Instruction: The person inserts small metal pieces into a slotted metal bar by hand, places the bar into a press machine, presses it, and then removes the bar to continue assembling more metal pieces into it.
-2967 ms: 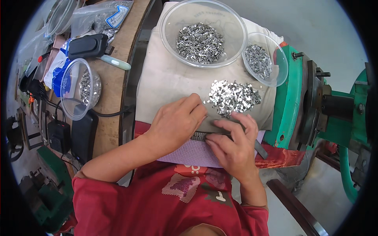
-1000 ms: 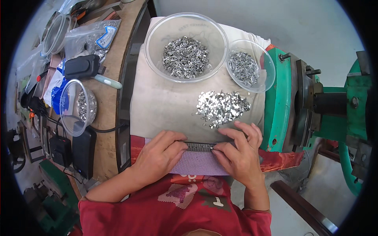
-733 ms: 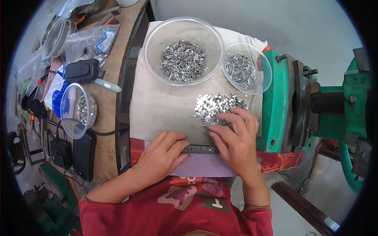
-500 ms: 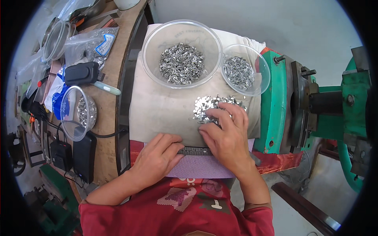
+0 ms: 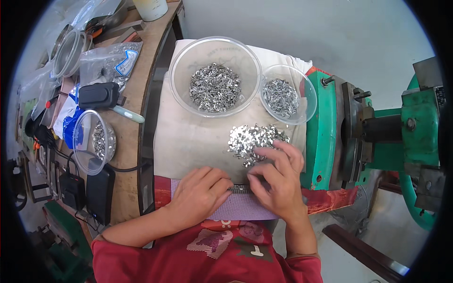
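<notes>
A dark notched strip (image 5: 240, 188) lies along the near edge of the beige cloth, by a purple textured mat (image 5: 236, 213). My left hand (image 5: 200, 191) is closed over the strip's left part, fingers bent and hiding much of it. At the strip's right end is my right hand (image 5: 279, 181), thumb and index fingertip pinched together; whatever they hold is too small to make out. Its other fingers arch over the near right side of a loose pile of small shiny metal pieces (image 5: 247, 139).
Beyond the pile stand a large clear tub (image 5: 175, 87) and a smaller clear bowl (image 5: 309, 106), both holding small metal parts. A green machine (image 5: 323, 137) borders the cloth on the right. A wooden bench (image 5: 130, 165) on the left carries another clear tub (image 5: 85, 162) and a black box (image 5: 100, 193).
My left hand has slid right along the strip, leaving less of it showing. My right hand has drawn slightly back from the pile toward the strip. The whole view has shifted a little.
</notes>
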`<state>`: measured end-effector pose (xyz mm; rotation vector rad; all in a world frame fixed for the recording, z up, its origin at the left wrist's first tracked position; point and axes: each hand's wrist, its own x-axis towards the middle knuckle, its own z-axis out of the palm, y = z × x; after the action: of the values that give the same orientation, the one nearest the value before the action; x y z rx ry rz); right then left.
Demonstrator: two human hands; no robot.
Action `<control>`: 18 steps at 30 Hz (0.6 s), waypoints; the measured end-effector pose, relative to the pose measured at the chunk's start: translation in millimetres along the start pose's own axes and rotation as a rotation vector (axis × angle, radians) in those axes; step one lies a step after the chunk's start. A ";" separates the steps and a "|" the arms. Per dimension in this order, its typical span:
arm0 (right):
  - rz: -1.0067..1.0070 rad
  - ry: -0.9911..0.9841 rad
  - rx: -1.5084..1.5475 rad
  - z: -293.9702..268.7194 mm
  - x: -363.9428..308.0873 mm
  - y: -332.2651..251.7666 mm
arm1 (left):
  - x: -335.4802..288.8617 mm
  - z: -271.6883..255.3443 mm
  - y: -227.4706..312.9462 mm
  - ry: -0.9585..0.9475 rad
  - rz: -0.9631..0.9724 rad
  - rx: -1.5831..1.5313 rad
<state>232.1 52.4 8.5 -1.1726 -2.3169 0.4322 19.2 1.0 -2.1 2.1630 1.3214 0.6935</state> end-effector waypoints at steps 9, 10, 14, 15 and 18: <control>0.036 -0.104 0.020 -4.2 -34.0 -4.1 | 1.6 6.8 0.4 0.046 0.010 0.002; 0.043 -0.091 0.022 -6.0 -32.2 -4.4 | 1.4 7.0 0.1 0.051 0.016 0.005; 0.081 0.001 0.019 -3.2 -22.3 -1.2 | 0.3 6.7 0.8 0.048 0.001 -0.012; 0.062 0.021 -0.009 -2.5 -18.3 -1.1 | 0.0 6.6 0.9 0.041 -0.002 -0.021; 0.018 0.022 -0.039 5.1 -5.8 1.7 | 0.6 4.5 1.6 0.043 -0.024 -0.057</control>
<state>233.2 48.4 1.8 -1.2117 -2.3071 0.3805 23.4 0.2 -4.3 2.0955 1.3307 0.7623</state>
